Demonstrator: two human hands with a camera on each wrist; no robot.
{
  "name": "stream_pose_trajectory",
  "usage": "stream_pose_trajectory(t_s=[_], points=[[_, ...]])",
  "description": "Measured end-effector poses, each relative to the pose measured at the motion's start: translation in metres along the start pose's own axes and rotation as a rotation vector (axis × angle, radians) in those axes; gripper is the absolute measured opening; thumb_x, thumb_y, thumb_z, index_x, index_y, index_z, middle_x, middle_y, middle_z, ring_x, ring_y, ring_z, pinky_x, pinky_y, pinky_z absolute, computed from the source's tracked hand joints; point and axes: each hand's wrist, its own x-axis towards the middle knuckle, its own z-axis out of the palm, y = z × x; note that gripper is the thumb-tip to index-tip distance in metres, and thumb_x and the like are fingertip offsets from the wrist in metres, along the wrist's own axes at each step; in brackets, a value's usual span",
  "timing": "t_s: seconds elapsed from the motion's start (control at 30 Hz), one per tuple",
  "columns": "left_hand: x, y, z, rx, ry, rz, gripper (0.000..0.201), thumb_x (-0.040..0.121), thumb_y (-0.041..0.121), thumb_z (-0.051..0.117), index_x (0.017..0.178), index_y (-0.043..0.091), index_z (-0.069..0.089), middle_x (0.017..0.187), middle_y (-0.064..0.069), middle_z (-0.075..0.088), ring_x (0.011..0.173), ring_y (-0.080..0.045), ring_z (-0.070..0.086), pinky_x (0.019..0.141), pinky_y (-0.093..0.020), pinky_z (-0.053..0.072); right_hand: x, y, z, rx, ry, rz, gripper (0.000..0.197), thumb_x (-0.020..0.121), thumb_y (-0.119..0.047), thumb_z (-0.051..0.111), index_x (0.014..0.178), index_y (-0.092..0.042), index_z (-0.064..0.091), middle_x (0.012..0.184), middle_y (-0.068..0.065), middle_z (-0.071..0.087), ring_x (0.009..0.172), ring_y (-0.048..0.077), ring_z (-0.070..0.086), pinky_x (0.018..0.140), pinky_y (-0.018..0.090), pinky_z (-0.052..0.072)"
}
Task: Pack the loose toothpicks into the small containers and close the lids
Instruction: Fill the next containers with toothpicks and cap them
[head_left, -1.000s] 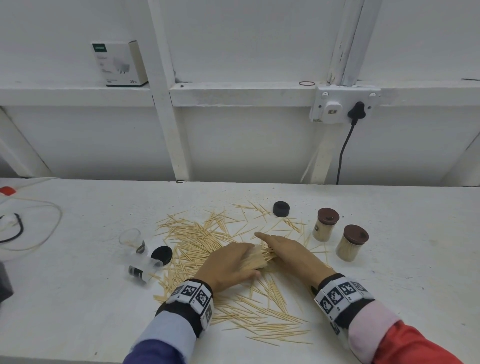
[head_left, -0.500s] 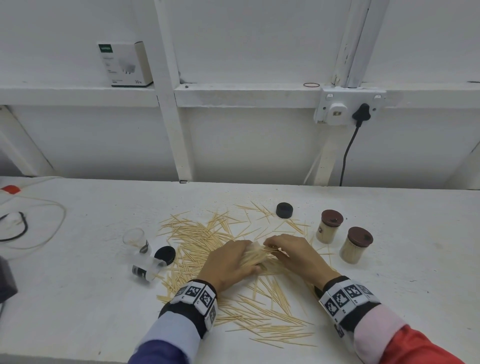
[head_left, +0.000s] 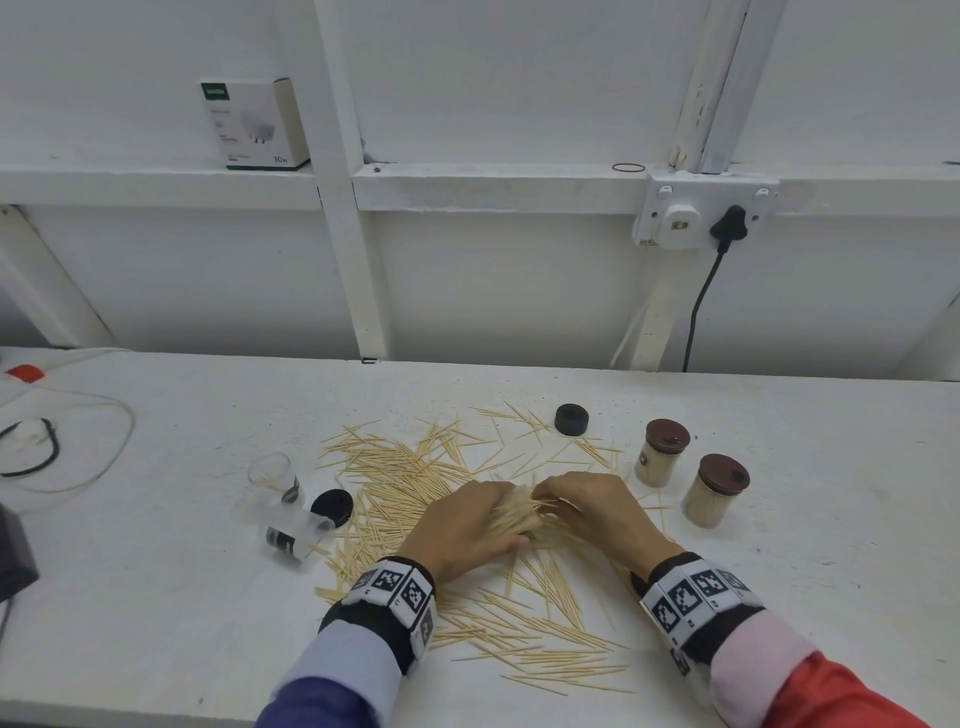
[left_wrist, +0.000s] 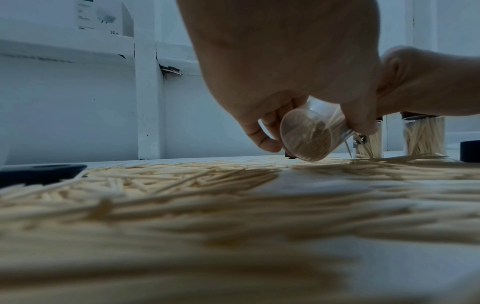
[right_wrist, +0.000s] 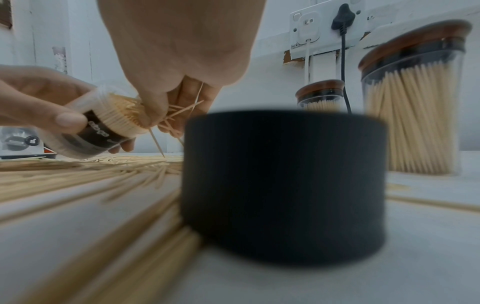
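Observation:
Loose toothpicks (head_left: 405, 483) lie scattered across the white table (head_left: 156, 597). My left hand (head_left: 467, 522) grips a clear container (right_wrist: 103, 125) with a dark label, tilted on its side just above the pile and packed with toothpicks. Its round base shows in the left wrist view (left_wrist: 307, 134). My right hand (head_left: 584, 504) is at the container's mouth, and its fingers (right_wrist: 155, 111) pinch a few toothpicks there. Two empty clear containers (head_left: 272, 475) (head_left: 293, 532) sit at the left, one lying down. Black lids (head_left: 332, 506) (head_left: 571, 419) rest on the table.
Two filled containers with brown lids (head_left: 661, 460) (head_left: 716, 491) stand to the right of my hands. A black lid (right_wrist: 283, 185) sits close in front of the right wrist camera. Cables (head_left: 62, 457) lie at far left. A wall socket (head_left: 696, 213) is behind.
My right hand's fingers, stretched flat over the pile a second ago, have curled in and now pinch toothpicks at the container's mouth. My left hand has kept hold of the container.

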Motion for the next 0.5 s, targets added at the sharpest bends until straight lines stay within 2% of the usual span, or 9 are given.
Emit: stream_pose_trajectory(t_s=[0.1, 0.2, 0.27, 0.33, 0.43, 0.5], points=[[-0.0002, 0.0002, 0.0003, 0.010, -0.003, 0.000, 0.066, 0.088, 0.063, 0.055, 0.140, 0.025, 0.040, 0.128, 0.008, 0.054, 0.116, -0.011, 0.049, 0.094, -0.035, 0.044, 0.0010, -0.0020, -0.0006, 0.003, 0.027, -0.038, 0.015, 0.084, -0.025, 0.062, 0.090, -0.020, 0.074, 0.078, -0.010, 0.069, 0.067, 0.008, 0.065, 0.054, 0.023, 0.052], [-0.0012, 0.0041, -0.0022, -0.005, 0.004, -0.007, 0.063, 0.089, 0.057, 0.056, 0.139, 0.022, 0.042, 0.127, 0.007, 0.054, 0.114, -0.011, 0.050, 0.094, -0.035, 0.044, 0.0010, -0.0017, -0.0009, 0.008, 0.038, -0.045, 0.019, 0.085, -0.025, 0.062, 0.099, -0.022, 0.075, 0.081, -0.010, 0.064, 0.066, 0.007, 0.062, 0.054, 0.016, 0.045], [-0.0012, 0.0049, -0.0028, -0.026, 0.026, -0.013, 0.060, 0.089, 0.057, 0.056, 0.137, 0.023, 0.043, 0.125, 0.008, 0.055, 0.111, -0.010, 0.051, 0.092, -0.035, 0.046, 0.0000, -0.0014, 0.0005, -0.018, 0.046, -0.064, 0.026, 0.082, -0.015, 0.070, 0.106, -0.023, 0.072, 0.083, -0.008, 0.061, 0.065, 0.009, 0.060, 0.051, 0.019, 0.046], [-0.0006, 0.0037, -0.0023, -0.039, 0.047, -0.019, 0.057, 0.089, 0.059, 0.056, 0.133, 0.025, 0.045, 0.119, 0.010, 0.057, 0.106, -0.008, 0.051, 0.088, -0.035, 0.048, -0.0006, -0.0012, 0.0017, -0.054, 0.045, -0.072, 0.042, 0.078, -0.004, 0.075, 0.114, -0.024, 0.068, 0.086, -0.006, 0.059, 0.065, 0.010, 0.059, 0.047, 0.025, 0.049], [-0.0002, 0.0026, -0.0025, -0.038, 0.071, -0.043, 0.058, 0.089, 0.061, 0.054, 0.134, 0.026, 0.044, 0.121, 0.010, 0.057, 0.107, -0.007, 0.051, 0.088, -0.034, 0.048, -0.0002, 0.0014, 0.0042, -0.120, 0.045, -0.065, 0.063, 0.074, 0.007, 0.073, 0.126, -0.025, 0.058, 0.090, -0.004, 0.057, 0.064, 0.011, 0.056, 0.044, 0.026, 0.047], [-0.0005, 0.0020, -0.0028, -0.035, 0.071, -0.050, 0.061, 0.089, 0.061, 0.054, 0.137, 0.024, 0.043, 0.123, 0.009, 0.056, 0.109, -0.008, 0.051, 0.090, -0.034, 0.047, -0.0001, 0.0030, 0.0067, -0.126, 0.043, -0.068, 0.070, 0.071, 0.014, 0.069, 0.130, -0.022, 0.055, 0.092, -0.002, 0.057, 0.064, 0.012, 0.053, 0.044, 0.025, 0.046]])
